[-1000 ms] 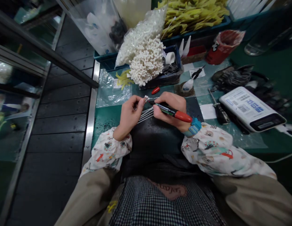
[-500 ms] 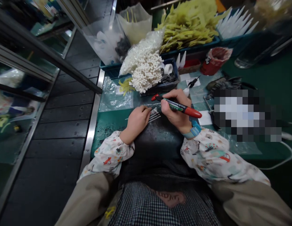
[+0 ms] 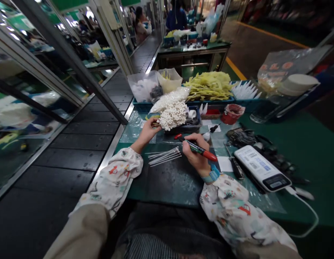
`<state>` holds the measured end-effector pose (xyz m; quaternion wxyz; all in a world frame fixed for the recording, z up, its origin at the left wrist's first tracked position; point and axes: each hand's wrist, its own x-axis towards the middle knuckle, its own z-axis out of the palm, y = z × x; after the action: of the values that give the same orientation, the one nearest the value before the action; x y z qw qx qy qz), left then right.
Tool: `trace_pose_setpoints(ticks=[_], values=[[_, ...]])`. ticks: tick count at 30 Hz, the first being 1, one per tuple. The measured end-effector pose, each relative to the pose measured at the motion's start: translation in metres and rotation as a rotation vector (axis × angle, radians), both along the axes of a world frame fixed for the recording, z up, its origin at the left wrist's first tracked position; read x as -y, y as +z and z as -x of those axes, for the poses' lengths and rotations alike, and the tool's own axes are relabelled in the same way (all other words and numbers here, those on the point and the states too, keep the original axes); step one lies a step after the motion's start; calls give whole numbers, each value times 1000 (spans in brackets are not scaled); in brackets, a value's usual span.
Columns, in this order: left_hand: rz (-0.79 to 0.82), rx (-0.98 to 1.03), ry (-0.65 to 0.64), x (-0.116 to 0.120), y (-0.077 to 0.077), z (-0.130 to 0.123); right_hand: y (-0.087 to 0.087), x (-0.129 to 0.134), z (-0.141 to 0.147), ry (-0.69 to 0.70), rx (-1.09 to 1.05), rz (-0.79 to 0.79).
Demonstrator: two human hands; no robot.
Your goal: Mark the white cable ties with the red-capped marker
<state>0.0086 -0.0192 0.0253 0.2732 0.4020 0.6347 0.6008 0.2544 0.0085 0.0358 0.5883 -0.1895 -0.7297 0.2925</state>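
Note:
My right hand (image 3: 197,153) grips a black marker (image 3: 197,147) with red ends, its front end pointing left above the table. Left of it, several thin white cable ties (image 3: 164,156) lie side by side on the dark mat. My left hand (image 3: 148,132) has moved up to the left side of a thick bundle of white cable ties (image 3: 172,116). Its thumb and forefinger are apart at the bundle's edge, and the fingertips are partly hidden. Yellow pieces (image 3: 152,117) show just behind that hand.
Beyond the bundle stand a dark bin (image 3: 192,126), a heap of yellow strips (image 3: 210,86), white pointed nozzles (image 3: 245,90) and a red pot (image 3: 232,113). To the right lie a screwdriver (image 3: 236,165) and a white power bank (image 3: 262,169) with a cable. A slatted conveyor (image 3: 83,144) runs along the left.
My left hand has left the cable ties on the mat and moved forward to the bundle. My right hand still holds the marker. The view has tilted up, showing more of the workshop.

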Motion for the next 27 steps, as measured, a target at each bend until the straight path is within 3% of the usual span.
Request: trace_pose_setpoints(ticks=[10, 21, 27], values=[[-101, 99, 57, -10, -20, -15, -2, 3, 0, 19, 10, -12], [-141, 353, 184, -7, -22, -24, -2, 2, 0, 17, 15, -35], [-214, 462, 234, -3, -15, -30, -3, 2, -1, 24, 31, -18]])
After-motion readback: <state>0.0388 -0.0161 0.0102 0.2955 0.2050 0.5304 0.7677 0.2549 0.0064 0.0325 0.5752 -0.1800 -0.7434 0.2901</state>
